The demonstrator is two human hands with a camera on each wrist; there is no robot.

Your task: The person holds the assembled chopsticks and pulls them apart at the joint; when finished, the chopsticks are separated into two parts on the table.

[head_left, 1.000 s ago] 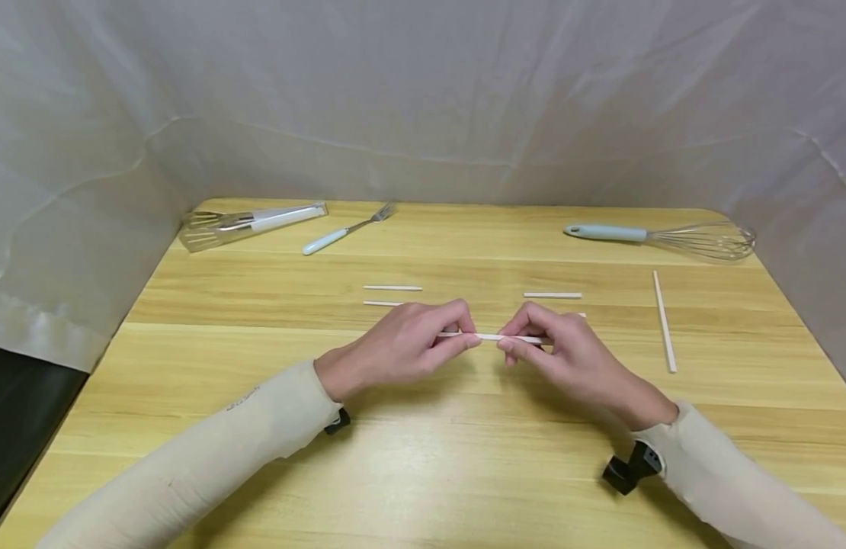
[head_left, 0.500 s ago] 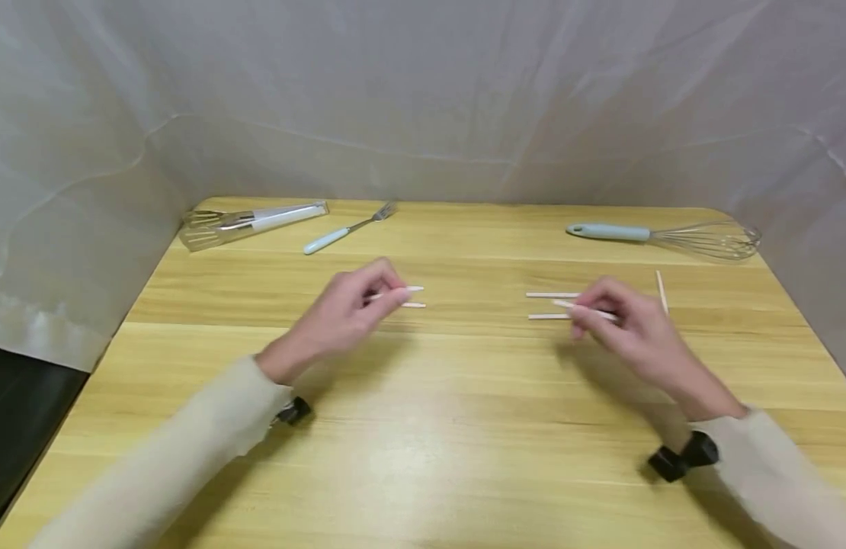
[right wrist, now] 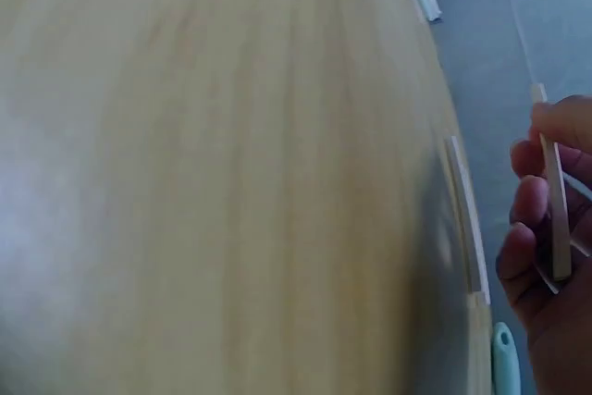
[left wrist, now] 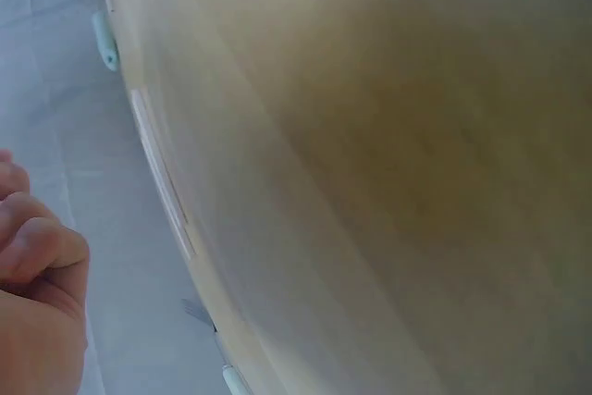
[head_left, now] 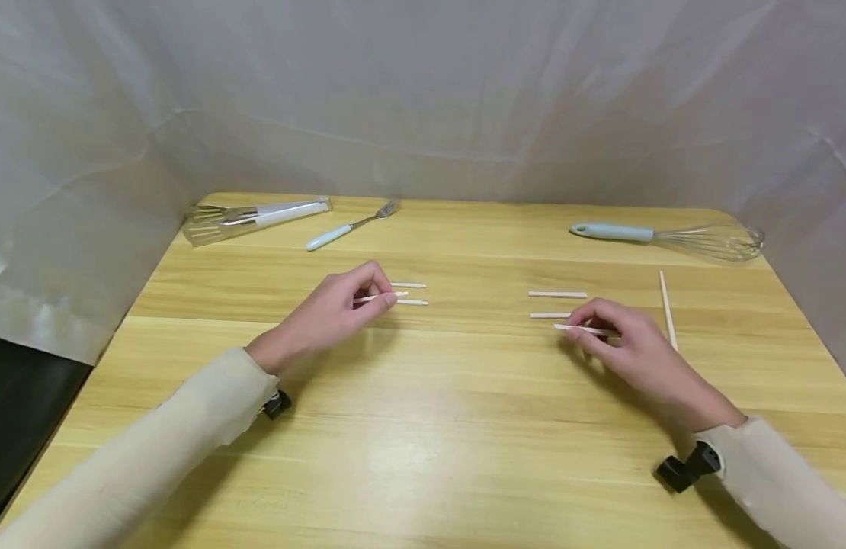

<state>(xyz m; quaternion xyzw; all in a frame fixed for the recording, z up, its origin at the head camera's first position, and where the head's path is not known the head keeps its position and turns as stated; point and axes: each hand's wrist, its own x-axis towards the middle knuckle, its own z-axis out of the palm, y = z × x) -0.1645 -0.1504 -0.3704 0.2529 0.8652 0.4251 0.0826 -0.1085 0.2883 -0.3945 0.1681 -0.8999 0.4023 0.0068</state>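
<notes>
Between thumb and fingers, my left hand (head_left: 330, 311) pinches a short white chopstick piece (head_left: 401, 294). It is over two similar pieces, a far one (head_left: 411, 285) and a near one (head_left: 414, 303), partly covered by the hand. My right hand (head_left: 639, 347) grips another short chopstick piece (head_left: 563, 327); the right wrist view shows this piece (right wrist: 555, 196) lengthwise along the fingers. Just beyond that hand lie two more pieces, one farther (head_left: 557, 294) and one nearer (head_left: 548, 316). In the left wrist view only the back of my curled left hand (left wrist: 42, 293) shows.
A longer, whole chopstick (head_left: 664, 297) lies at the right, its near end behind my right hand. Along the back are clear-ended tongs (head_left: 286, 214), a blue-handled fork (head_left: 330, 237) and a whisk (head_left: 615, 232). A grey curtain (head_left: 423, 99) hangs behind the wooden table (head_left: 423, 457).
One second ago both hands held a single chopstick at the middle. It is now in two pieces, one per hand, and the hands have moved apart to left and right.
</notes>
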